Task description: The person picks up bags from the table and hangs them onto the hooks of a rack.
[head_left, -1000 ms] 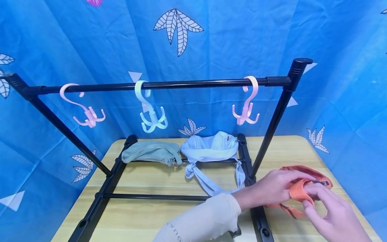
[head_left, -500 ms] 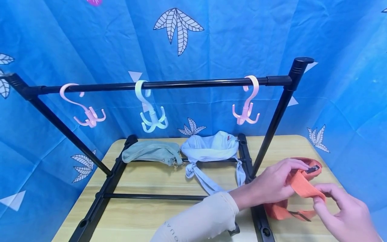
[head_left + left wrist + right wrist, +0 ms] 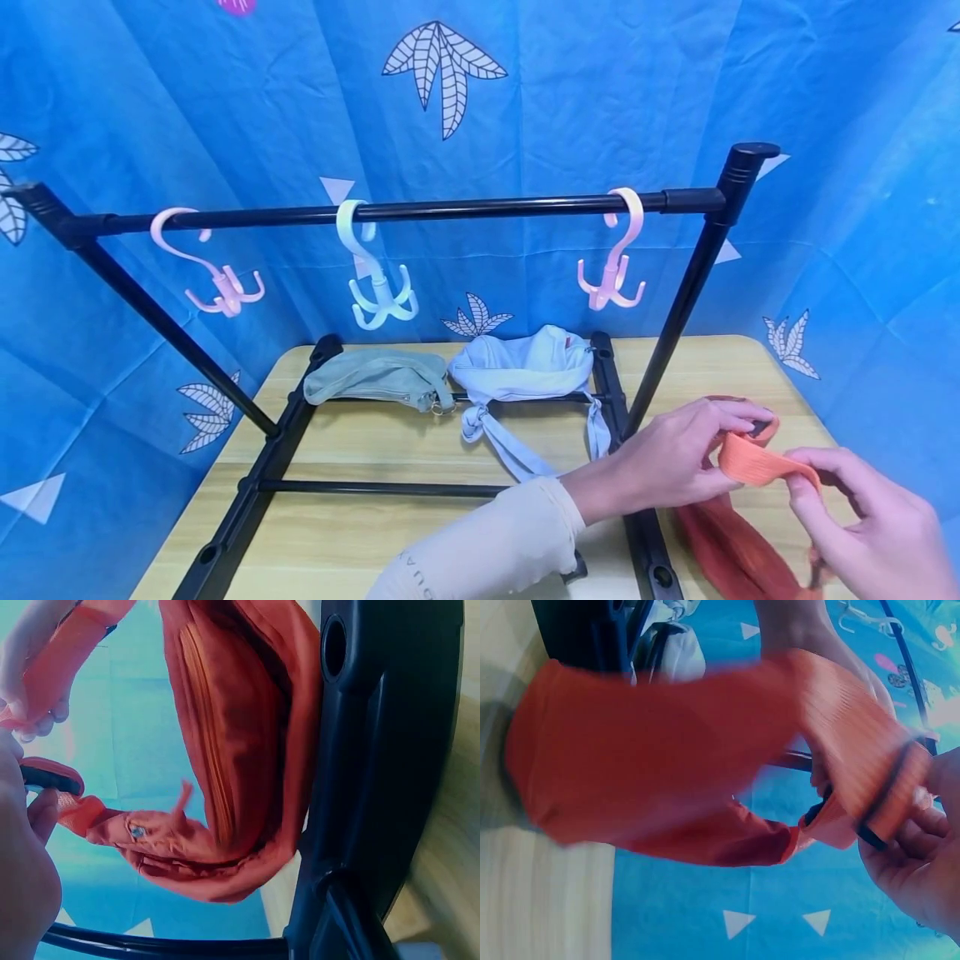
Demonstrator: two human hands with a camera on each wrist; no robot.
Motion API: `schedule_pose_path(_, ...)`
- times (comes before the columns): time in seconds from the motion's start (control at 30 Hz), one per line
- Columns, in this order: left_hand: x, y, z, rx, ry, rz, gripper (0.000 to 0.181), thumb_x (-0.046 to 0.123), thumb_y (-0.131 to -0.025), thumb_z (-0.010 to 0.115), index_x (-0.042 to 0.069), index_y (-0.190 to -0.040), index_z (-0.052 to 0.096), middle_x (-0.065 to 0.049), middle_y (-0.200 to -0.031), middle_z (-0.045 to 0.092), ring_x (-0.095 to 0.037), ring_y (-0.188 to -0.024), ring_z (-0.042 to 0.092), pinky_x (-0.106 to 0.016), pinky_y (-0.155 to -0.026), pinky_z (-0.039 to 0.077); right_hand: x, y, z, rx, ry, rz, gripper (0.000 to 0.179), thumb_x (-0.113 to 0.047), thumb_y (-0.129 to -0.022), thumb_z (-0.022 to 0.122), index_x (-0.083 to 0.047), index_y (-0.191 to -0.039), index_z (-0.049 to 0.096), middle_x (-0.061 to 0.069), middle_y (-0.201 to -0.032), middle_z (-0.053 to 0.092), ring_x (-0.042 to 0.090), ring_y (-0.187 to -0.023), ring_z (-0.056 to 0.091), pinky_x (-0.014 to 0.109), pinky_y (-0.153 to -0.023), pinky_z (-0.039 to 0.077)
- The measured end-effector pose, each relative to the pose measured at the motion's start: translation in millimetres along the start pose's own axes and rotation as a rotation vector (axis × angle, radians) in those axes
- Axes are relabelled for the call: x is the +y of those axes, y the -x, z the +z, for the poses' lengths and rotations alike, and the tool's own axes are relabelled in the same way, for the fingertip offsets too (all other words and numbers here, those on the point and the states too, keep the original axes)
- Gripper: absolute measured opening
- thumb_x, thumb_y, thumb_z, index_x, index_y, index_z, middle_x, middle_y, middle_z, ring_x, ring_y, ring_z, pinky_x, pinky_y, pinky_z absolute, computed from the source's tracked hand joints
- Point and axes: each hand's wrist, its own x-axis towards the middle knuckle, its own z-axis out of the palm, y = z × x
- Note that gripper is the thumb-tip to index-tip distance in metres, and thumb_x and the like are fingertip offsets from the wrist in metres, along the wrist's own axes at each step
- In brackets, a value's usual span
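Note:
An orange-red zippered waist bag point(image 3: 731, 542) hangs below both hands at the right, beside the rack's foot bar; its zip faces up in the left wrist view. My left hand point(image 3: 678, 458) pinches the orange webbing strap point(image 3: 761, 462) close to a black buckle piece point(image 3: 52, 778). A short way to the right, my right hand point(image 3: 873, 521) grips another stretch of this strap between thumb and fingers. A black strap slider point(image 3: 889, 795) sits right at the right fingertips. The bag's body is blurred in the right wrist view.
A black rack point(image 3: 480, 208) stands on the wooden table point(image 3: 360, 533). From its top bar hang a left pink hook point(image 3: 225, 287), a mint hook point(image 3: 381, 300) and a right pink hook point(image 3: 609, 283). A green pouch point(image 3: 375, 377) and pale blue bag point(image 3: 521, 367) lie on the base.
The waist bag has come off the table area behind the hands and now hangs below them, nearer the front. The hands have drawn apart, stretching the strap between them.

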Motion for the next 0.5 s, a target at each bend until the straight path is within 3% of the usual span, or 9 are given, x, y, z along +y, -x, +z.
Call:
schedule_pose_path(0.1,0.4,1.6,-4.5,0.017,-0.009,0.016,0.054,0.017,-0.092,0.076,0.006,-0.138,0.050,-0.003,-0.150,0.060,-0.007,-0.121,0.064,0.002,-0.099,0.040,-2.4,-2.7,-0.9,-0.001,0.045,-0.021,0.015,-0.013,-0.096,0.067,0.000,-0.097,0.074,-0.046,-0.102,0.054,-0.025,-0.064,0.052,-0.005,-0.078,0.038)
schedule_pose_path(0.17,0.6,1.8,-7.4,0.019,-0.009,0.014,0.058,0.017,-0.091,0.078,0.008,-0.141,0.050,-0.003,-0.149,0.061,-0.005,-0.113,0.066,0.003,-0.095,0.040,-2.8,-4.6,-1.2,0.000,0.058,-0.019,0.023,-0.022,-0.100,0.067,0.000,-0.099,0.075,-0.038,-0.097,0.059,-0.021,-0.055,0.049,-0.005,-0.076,0.037)
schedule_pose_path(0.23,0.9,2.1,-10.6,0.021,-0.014,0.017,0.059,0.018,-0.091,0.078,0.008,-0.142,0.051,-0.002,-0.148,0.062,-0.003,-0.106,0.066,0.006,-0.089,0.040,-2.1,-6.7,-1.1,0.016,0.068,-0.029,0.037,-0.033,-0.104,0.063,0.002,-0.101,0.077,-0.037,-0.099,0.058,-0.024,-0.067,0.049,-0.005,-0.077,0.037)
schedule_pose_path(0.3,0.9,2.3,-13.9,0.026,-0.040,0.033,0.057,0.019,-0.091,0.077,0.009,-0.142,0.053,-0.001,-0.148,0.063,-0.003,-0.110,0.065,0.006,-0.091,0.039,-2.1,-9.7,-1.9,0.026,0.060,-0.040,0.046,-0.038,-0.105,0.060,0.004,-0.104,0.077,-0.038,-0.103,0.059,-0.026,-0.077,0.050,-0.004,-0.078,0.037)
schedule_pose_path(0.4,2.0,2.5,-19.2,0.037,-0.114,0.062,0.053,0.025,-0.091,0.076,0.011,-0.138,0.057,0.002,-0.145,0.064,-0.002,-0.114,0.062,0.005,-0.095,0.037,-2.9,-13.8,-3.1,0.048,0.024,-0.060,0.048,-0.034,-0.106,0.058,0.011,-0.104,0.075,-0.043,-0.111,0.054,-0.024,-0.091,0.047,-0.003,-0.073,0.036)
schedule_pose_path(0.5,3.4,3.7,-24.2,0.031,-0.166,0.067,0.051,0.031,-0.091,0.077,0.013,-0.135,0.059,0.005,-0.142,0.065,0.000,-0.112,0.058,0.004,-0.093,0.036,-5.2,-17.3,-4.8,0.051,0.004,-0.049,0.048,-0.030,-0.106,0.058,0.015,-0.102,0.073,-0.044,-0.111,0.054,-0.023,-0.089,0.047,0.000,-0.066,0.034)
